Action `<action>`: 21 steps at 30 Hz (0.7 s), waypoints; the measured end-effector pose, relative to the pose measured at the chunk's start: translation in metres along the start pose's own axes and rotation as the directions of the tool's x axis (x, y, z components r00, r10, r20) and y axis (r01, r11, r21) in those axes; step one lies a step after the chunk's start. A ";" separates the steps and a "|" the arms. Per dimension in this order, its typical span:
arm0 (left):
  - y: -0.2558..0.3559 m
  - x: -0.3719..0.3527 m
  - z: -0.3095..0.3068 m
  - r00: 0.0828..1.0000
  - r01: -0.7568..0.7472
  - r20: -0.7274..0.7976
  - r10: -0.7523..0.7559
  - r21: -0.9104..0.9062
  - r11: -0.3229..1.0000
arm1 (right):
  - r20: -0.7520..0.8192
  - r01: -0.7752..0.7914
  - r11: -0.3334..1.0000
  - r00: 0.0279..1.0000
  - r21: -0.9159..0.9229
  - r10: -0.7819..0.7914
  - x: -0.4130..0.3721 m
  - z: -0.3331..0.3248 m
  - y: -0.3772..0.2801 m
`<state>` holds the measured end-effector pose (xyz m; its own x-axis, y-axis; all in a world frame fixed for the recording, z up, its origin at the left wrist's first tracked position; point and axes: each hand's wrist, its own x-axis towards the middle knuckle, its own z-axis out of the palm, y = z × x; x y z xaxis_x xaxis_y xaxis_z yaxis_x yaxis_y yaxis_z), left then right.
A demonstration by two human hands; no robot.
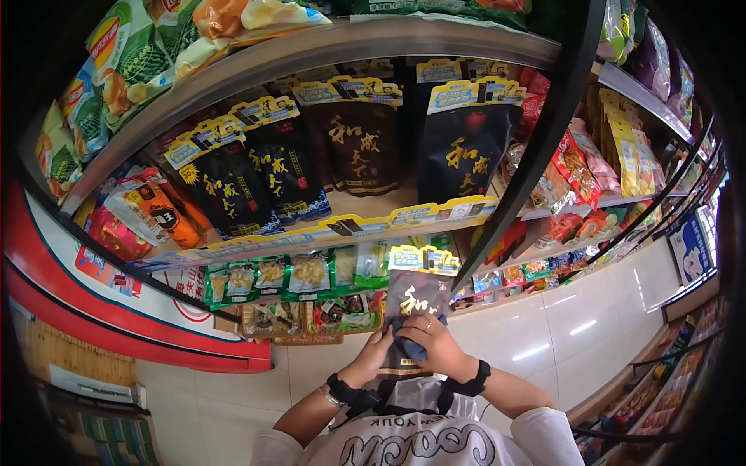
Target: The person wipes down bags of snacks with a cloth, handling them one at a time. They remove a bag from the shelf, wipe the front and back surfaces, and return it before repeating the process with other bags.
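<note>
A dark brown snack bag with gold lettering and a yellow-and-blue header card is held upright before my chest. My left hand grips the bag's left edge, its fingers partly behind the bag. My right hand, with a ring on one finger, presses a bundled blue-grey cloth against the bag's front. Similar bags stand on the shelf above: a brown one at the centre, a black one to its right and two black ones to its left.
A dark metal shelf post slants down just right of the held bag. Green snack packs and baskets fill the lower shelf. A red-edged counter lies left. More stocked shelves are at the right, over a tiled floor.
</note>
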<state>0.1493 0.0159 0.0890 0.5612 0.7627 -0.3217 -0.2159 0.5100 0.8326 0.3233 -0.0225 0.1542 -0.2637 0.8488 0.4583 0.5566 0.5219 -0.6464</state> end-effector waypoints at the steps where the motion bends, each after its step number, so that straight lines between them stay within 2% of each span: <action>1: -0.002 0.001 -0.003 0.999 0.039 0.016 -0.039 -0.023 0.999 | -0.035 0.005 0.999 0.999 -0.040 -0.007 0.002 -0.004 0.007; 2: -0.004 0.000 -0.006 0.996 0.082 0.032 -0.081 -0.046 0.996 | -0.069 0.004 0.997 0.998 -0.079 -0.010 0.004 -0.010 0.017; 3: 0.008 -0.005 -0.002 0.995 0.087 0.054 -0.088 0.016 0.996 | -0.186 -0.085 0.986 0.981 -0.143 0.057 0.011 -0.019 0.028; 4: 0.014 -0.010 0.002 0.993 0.105 0.061 -0.104 -0.009 0.994 | -0.302 -0.180 0.964 0.946 -0.197 0.115 0.016 -0.025 0.035; 5: 0.020 -0.011 0.006 0.991 0.116 0.073 -0.113 -0.032 0.993 | -0.339 -0.209 0.951 0.933 -0.226 0.125 0.018 -0.025 0.036; 8: 0.023 -0.009 0.008 0.994 0.095 0.058 -0.092 -0.050 0.994 | -0.112 -0.092 0.991 0.990 -0.096 0.081 0.002 -0.012 0.004; 9: 0.018 -0.007 0.005 0.995 0.094 0.032 -0.092 -0.059 0.994 | -0.007 0.015 0.998 1.000 -0.056 -0.016 -0.004 -0.011 0.002; 10: 0.013 -0.004 0.001 0.996 0.095 0.007 -0.094 -0.065 0.993 | 0.007 0.039 0.996 0.999 -0.084 -0.038 -0.008 -0.012 0.002; 12: 0.010 -0.006 -0.001 0.987 0.157 0.036 -0.155 -0.061 0.986 | -0.108 -0.086 0.984 0.992 -0.155 0.069 -0.010 -0.023 0.014; 14: 0.025 -0.011 0.002 0.972 0.227 0.078 -0.220 -0.096 0.969 | -0.282 -0.331 0.928 0.919 -0.170 0.276 -0.016 -0.034 0.035; 15: 0.023 -0.011 0.000 0.984 0.161 0.083 -0.156 -0.052 0.986 | -0.306 -0.367 0.914 0.902 -0.174 0.304 -0.020 -0.041 0.040; 19: 0.029 -0.009 0.002 0.991 0.104 0.098 -0.096 -0.078 0.992 | -0.317 -0.433 0.893 0.870 -0.123 0.378 -0.026 -0.054 0.030; 21: 0.032 -0.007 0.002 0.986 0.120 0.124 -0.110 -0.078 0.990 | -0.238 -0.458 0.889 0.865 -0.015 0.442 -0.029 -0.058 0.028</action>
<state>0.1399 0.0260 0.1193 0.6765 0.6466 -0.3525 -0.2087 0.6273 0.7503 0.3923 -0.0374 0.1575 0.2054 0.9446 0.2559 0.6270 0.0737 -0.7755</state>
